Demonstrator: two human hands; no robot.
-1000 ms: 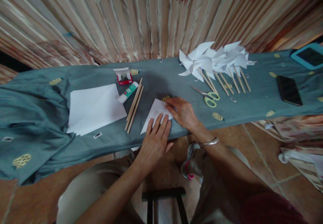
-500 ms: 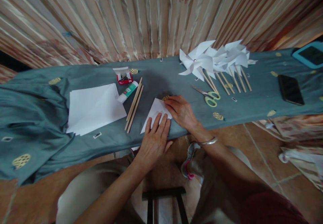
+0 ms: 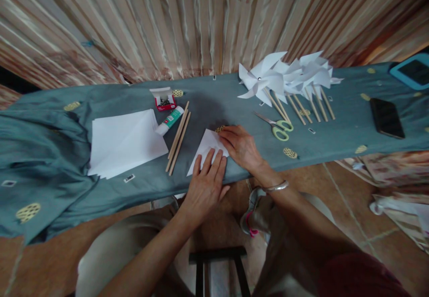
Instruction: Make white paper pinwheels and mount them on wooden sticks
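Note:
A folded white paper triangle (image 3: 205,147) lies on the cloth-covered table in front of me. My left hand (image 3: 206,185) rests flat on its near part, fingers stretched out and slightly apart. At the triangle's right side, my right hand (image 3: 241,148) presses the paper with its fingers bent together; the right corner is hidden beneath them. Left of the triangle lie several wooden sticks (image 3: 178,140), and beyond them a glue stick (image 3: 170,120). A pair of scissors (image 3: 276,125) with pale green handles lies to the right of my right hand.
A stack of white paper (image 3: 124,143) sits at the left, with an open red box (image 3: 165,100) of small dark pins behind it. Several paper pinwheels (image 3: 268,79) on sticks lie at the back right. Farther right are a black phone (image 3: 387,118) and a blue-framed device (image 3: 414,71).

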